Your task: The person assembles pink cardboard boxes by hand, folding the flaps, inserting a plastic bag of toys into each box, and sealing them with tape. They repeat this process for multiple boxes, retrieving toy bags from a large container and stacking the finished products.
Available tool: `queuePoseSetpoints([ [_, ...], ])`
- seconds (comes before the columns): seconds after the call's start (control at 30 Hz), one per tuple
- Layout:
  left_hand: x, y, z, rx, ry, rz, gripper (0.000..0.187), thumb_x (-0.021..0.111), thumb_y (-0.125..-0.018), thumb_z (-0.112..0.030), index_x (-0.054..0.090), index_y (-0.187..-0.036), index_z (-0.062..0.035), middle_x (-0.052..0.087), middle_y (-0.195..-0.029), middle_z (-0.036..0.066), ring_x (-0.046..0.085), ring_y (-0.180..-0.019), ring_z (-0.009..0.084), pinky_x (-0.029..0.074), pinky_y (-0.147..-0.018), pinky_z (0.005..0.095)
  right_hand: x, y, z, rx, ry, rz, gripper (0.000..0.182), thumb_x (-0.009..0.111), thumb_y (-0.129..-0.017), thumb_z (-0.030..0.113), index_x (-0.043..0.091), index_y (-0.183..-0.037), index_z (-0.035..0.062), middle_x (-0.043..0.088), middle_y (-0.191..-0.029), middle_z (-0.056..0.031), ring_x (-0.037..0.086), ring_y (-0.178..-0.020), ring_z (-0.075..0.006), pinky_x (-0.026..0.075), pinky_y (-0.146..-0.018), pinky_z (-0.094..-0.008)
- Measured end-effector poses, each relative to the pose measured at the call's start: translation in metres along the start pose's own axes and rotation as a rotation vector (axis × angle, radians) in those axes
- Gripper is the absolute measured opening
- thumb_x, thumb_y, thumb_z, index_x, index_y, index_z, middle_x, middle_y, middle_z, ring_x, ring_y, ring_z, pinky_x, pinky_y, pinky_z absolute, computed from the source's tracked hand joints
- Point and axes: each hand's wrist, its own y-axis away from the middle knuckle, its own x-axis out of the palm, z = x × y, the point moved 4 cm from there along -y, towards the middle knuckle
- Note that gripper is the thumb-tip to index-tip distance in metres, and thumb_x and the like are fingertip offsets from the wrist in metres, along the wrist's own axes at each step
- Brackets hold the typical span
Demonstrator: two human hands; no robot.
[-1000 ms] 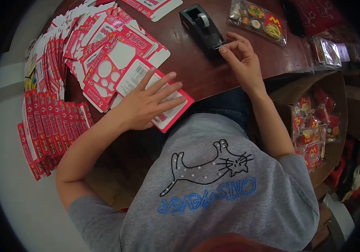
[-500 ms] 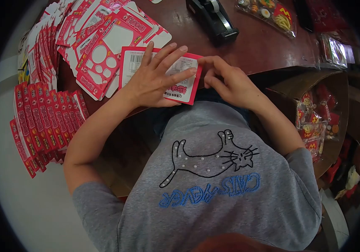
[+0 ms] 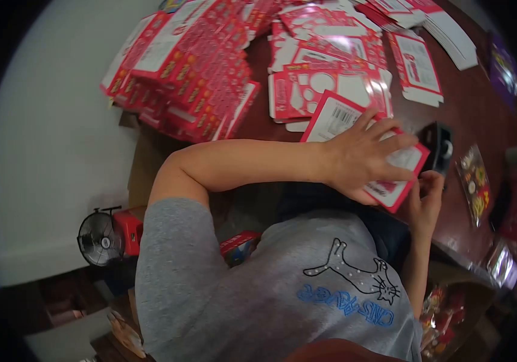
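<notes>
A flat pink-and-white cardboard box (image 3: 329,116) with a barcode on its upper face lies tilted at the table's front edge. My left hand (image 3: 368,155) rests on top of it, fingers spread. Close to the box's right corner is my right hand (image 3: 426,202), with its fingers bent together; whatever is between them is too small to make out. Just beyond that corner stands a black tape dispenser (image 3: 437,142), partly hidden by the box.
Unfolded printed cartons (image 3: 325,45) are spread over the table behind the box. Stacked finished boxes (image 3: 192,78) stand at the left. A clear packet of toy food (image 3: 474,181) lies on the right. At lower left is a small fan (image 3: 103,238).
The head view has swung, so the table's contents appear shifted right and a fan shows at left. My left hand stays spread on the box; my right hand has dropped lower beside its corner.
</notes>
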Motion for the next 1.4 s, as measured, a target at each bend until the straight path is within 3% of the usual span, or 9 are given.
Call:
queuePoseSetpoints([
  [0.37,-0.273,0.057,0.172,-1.006,-1.234,0.240,0.084,0.070,-0.080,-0.069,0.056,-0.141,-0.0127,0.056,-0.140,0.020,0.056,-0.124,0.0396,0.047,-0.101,0.0528,0.135,-0.186,0.077,0.071,0.746,0.171,0.103,0.077,-0.070,0.073,0.055,-0.129,-0.0091,0.060,-0.123,-0.0281,0.058,-0.120,-0.0411,0.050,-0.100,-0.0465],
  [0.47,-0.230,0.051,0.141,-0.534,-1.129,0.027,0.076,0.073,-0.082,-0.060,0.055,-0.141,-0.0162,0.050,-0.144,0.021,0.045,-0.136,0.0381,0.037,-0.109,0.0590,0.138,-0.203,0.063,0.097,0.755,0.186,0.100,0.083,-0.068,0.065,0.055,-0.130,-0.0070,0.057,-0.130,-0.0263,0.056,-0.124,-0.0403,0.050,-0.100,-0.0449],
  [0.7,-0.030,0.026,0.105,-0.407,-0.611,0.031,0.084,0.084,-0.075,-0.046,0.051,-0.144,-0.0140,0.040,-0.153,0.020,0.039,-0.141,0.0397,0.033,-0.112,0.0547,0.076,-0.201,0.061,0.050,0.220,0.250,0.058,0.083,-0.080,0.030,0.059,-0.123,-0.0014,0.069,-0.099,-0.0164,0.070,-0.091,-0.0278,0.057,-0.079,-0.0405],
  [0.87,-0.003,0.016,0.095,-0.379,-0.188,0.071,0.052,0.076,-0.080,-0.018,0.060,-0.129,-0.0103,0.070,-0.113,0.012,0.070,-0.103,0.0277,0.058,-0.083,0.0393,0.006,-0.159,0.076,0.279,-0.511,0.242,0.053,0.073,-0.093,0.032,0.054,-0.133,0.0017,0.068,-0.106,-0.0079,0.069,-0.083,-0.0140,0.056,-0.072,-0.0285],
  [1.07,-0.076,-0.010,0.022,-0.197,-0.367,-0.012,0.021,0.069,-0.081,-0.009,0.071,-0.101,-0.0083,0.073,-0.095,0.005,0.073,-0.086,0.0225,0.057,-0.072,0.0334,-0.032,-0.056,0.184,-0.845,0.626,-0.118,0.053,0.076,-0.084,0.030,0.060,-0.129,0.0084,0.063,-0.126,-0.0102,0.059,-0.122,-0.0203,0.049,-0.099,-0.0322],
  [1.17,-0.082,-0.023,0.001,-0.103,-0.414,-0.005,0.024,0.072,-0.084,-0.015,0.069,-0.106,-0.0065,0.071,-0.101,0.007,0.069,-0.096,0.0241,0.053,-0.088,0.0379,-0.003,-0.023,0.175,-0.768,0.735,0.212,0.041,0.077,-0.075,0.022,0.068,-0.114,0.0117,0.071,-0.106,-0.0036,0.070,-0.098,-0.0185,0.055,-0.083,-0.0323],
  [1.23,-0.095,-0.024,0.007,-0.024,-0.650,-0.388,0.044,0.075,-0.089,-0.027,0.060,-0.124,-0.0040,0.063,-0.123,0.011,0.059,-0.116,0.0256,0.043,-0.104,0.0431,-0.023,-0.031,0.166,-0.682,0.459,-0.120,0.027,0.077,-0.081,0.011,0.069,-0.107,0.0095,0.071,-0.095,-0.0036,0.072,-0.078,-0.0205,0.057,-0.068,-0.0310],
  [1.33,-0.096,0.007,0.041,-0.287,-0.177,-0.923,0.085,0.076,-0.089,-0.045,0.035,-0.150,-0.0023,0.039,-0.154,0.013,0.039,-0.141,0.0289,0.034,-0.116,0.0448,-0.040,-0.025,0.129,-0.315,-0.276,-0.147,0.022,0.070,-0.095,0.009,0.062,-0.115,0.0040,0.070,-0.102,-0.0057,0.069,-0.089,-0.0125,0.056,-0.078,-0.0274],
  [1.4,-0.044,0.013,0.058,-0.498,1.334,-0.705,0.085,0.074,-0.091,-0.042,0.031,-0.153,-0.0017,0.040,-0.154,0.015,0.038,-0.141,0.0327,0.031,-0.119,0.0460,-0.032,-0.013,0.111,-0.015,-0.666,0.017,0.030,0.070,-0.098,0.017,0.056,-0.120,0.0018,0.067,-0.108,-0.0027,0.062,-0.101,-0.0068,0.053,-0.086,-0.0257],
])
